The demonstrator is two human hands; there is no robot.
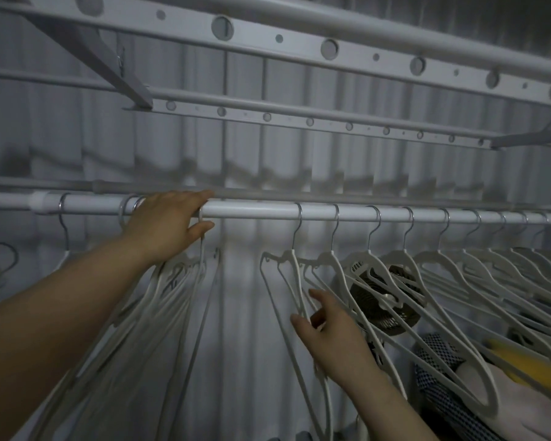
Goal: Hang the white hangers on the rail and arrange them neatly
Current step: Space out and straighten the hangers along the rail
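Note:
A white rail (255, 210) runs across the view. On its left a tight bunch of white hangers (159, 300) hangs under my left hand (169, 221), whose fingers lie over the rail while the thumb pinches a metal hook of the bunch. A bare gap follows. To the right, several white hangers (404, 281) hang evenly spaced. My right hand (331, 332) is lower, its fingers curled round the arm of the leftmost spaced hanger (283, 275).
Perforated metal bars (299, 119) and a bracket sit above the rail. A corrugated wall lies behind. A small round fan (392, 300) shows behind the hangers, with yellow and patterned cloth (503, 377) at the lower right.

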